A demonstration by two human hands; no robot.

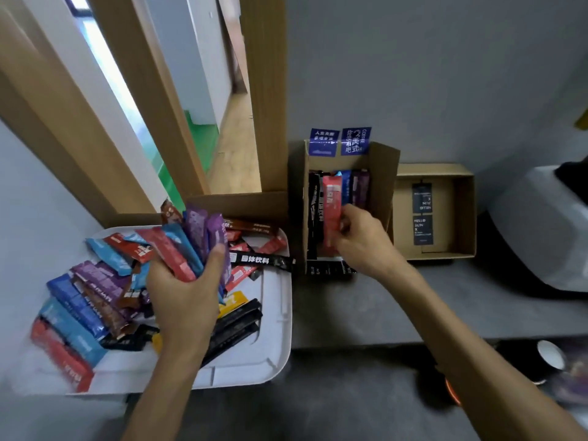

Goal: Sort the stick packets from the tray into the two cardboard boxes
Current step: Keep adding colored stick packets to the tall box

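Observation:
A white tray at the lower left holds several loose stick packets in blue, purple, red, brown and black. Above the tray my left hand grips a fanned bunch of packets, purple, blue and red. My right hand pinches a red packet inside the nearer cardboard box, which holds several upright packets in black, blue and purple. To its right the second cardboard box is shallow and shows only two dark printed labels on its floor.
Both boxes stand on a grey surface against a grey wall. A wooden door frame rises behind the tray. A white appliance sits at the right edge. A cup and dark objects lie at the lower right.

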